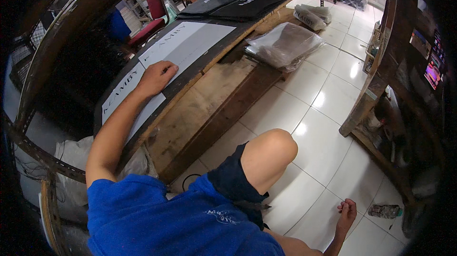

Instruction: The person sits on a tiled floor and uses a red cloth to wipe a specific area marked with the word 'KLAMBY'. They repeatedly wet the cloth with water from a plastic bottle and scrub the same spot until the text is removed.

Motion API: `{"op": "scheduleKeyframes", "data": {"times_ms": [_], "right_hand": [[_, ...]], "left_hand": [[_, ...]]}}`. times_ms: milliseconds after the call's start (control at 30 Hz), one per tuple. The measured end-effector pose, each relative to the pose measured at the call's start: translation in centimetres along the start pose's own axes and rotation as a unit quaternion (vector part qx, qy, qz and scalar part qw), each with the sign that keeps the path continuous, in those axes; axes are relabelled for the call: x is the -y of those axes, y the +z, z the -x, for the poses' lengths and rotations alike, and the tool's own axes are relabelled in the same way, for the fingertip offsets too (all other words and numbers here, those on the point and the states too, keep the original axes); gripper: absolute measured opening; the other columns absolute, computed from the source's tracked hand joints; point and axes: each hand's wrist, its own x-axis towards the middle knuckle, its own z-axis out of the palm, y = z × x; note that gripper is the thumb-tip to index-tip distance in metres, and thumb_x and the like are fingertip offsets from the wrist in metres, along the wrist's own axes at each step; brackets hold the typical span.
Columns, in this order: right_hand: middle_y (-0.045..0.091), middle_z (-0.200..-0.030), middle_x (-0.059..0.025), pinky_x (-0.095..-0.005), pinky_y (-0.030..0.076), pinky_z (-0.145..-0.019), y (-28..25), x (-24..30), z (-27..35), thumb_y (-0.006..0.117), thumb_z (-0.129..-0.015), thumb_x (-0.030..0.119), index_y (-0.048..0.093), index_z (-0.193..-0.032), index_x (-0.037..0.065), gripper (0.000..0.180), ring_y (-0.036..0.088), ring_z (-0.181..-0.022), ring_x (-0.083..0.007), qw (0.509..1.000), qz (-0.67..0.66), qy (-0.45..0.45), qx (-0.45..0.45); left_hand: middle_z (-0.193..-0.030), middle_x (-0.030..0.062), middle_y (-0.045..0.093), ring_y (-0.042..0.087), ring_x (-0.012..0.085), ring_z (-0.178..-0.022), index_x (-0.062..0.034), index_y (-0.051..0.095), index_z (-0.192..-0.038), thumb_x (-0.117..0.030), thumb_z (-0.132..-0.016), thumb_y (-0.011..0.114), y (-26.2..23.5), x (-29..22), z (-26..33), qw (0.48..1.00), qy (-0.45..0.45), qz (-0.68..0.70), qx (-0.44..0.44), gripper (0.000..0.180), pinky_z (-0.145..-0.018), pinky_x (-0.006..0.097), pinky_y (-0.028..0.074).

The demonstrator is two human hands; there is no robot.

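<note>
Two white sheets (197, 39), beneath left grip (157, 78), fingers curled, cannot tell if pinching

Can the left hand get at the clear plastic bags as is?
Probably, with a longer reach: the left hand rests at a white printed sheet, and nothing visible stands between it and the clear plastic bags.

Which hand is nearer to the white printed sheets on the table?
Left: the left hand is at the white printed sheets; the right hand is well away, off to the right above the tiled floor.
</note>
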Motion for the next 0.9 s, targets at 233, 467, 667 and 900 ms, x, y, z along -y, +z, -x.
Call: {"op": "scheduleKeyframes", "data": {"times_ms": [233, 467, 667, 900], "right_hand": [[0.063, -0.091, -0.0079, -0.0282, 0.046, -0.070, 3.0, 3.1, -0.9, 0.052, -0.096, 0.013, 0.060, -0.105, 0.000, 0.018, 0.060, -0.079, -0.0144, 0.999, -0.018, -0.003, 0.049], [0.063, -0.094, -0.0084, -0.0271, 0.048, -0.073, 4.9, 5.1, -0.2, 0.054, -0.097, 0.016, 0.060, -0.107, 0.000, 0.020, 0.061, -0.082, -0.0145, 0.997, -0.031, 0.004, 0.076], [0.051, -0.128, -0.0127, -0.0321, 0.047, -0.094, 6.0, 11.8, -3.0, 0.057, -0.090, 0.002, 0.049, -0.129, 0.000, 0.040, 0.054, -0.116, -0.0213, 0.982, 0.009, -0.176, 0.063], [0.049, -0.135, -0.0148, -0.0503, 0.035, -0.106, 5.7, 24.4, -0.3, 0.077, -0.071, 0.014, 0.047, -0.135, 0.011, 0.071, 0.046, -0.126, -0.0308, 0.835, 0.228, -0.493, 0.089]], "left_hand": [[-0.100, 0.0127, 0.062, 0.060, 0.0244, -0.094, -0.0007, 0.064, -0.100, -0.026, -0.092, 0.061, 1.1, 1.7, 0.1, 0.997, 0.037, 0.063, -0.027, 0.026, -0.084, 0.034, 0.047], [-0.092, 0.0138, 0.062, 0.060, 0.0307, -0.084, 0.0006, 0.062, -0.091, -0.018, -0.090, 0.061, 0.7, -4.1, -1.9, 0.979, 0.145, 0.096, -0.107, 0.019, -0.076, 0.035, 0.047], [-0.093, 0.0167, 0.066, 0.064, 0.0256, -0.078, 0.0023, 0.060, -0.090, -0.010, -0.090, 0.057, -0.1, -22.3, -0.1, 0.915, 0.348, 0.180, 0.099, 0.013, -0.072, 0.034, 0.049], [-0.078, 0.0174, 0.067, 0.066, 0.0293, -0.064, 0.0020, 0.062, -0.085, -0.021, -0.087, 0.060, -2.4, -31.4, 2.9, 0.737, 0.509, 0.232, 0.380, 0.023, -0.061, 0.037, 0.051]]}}
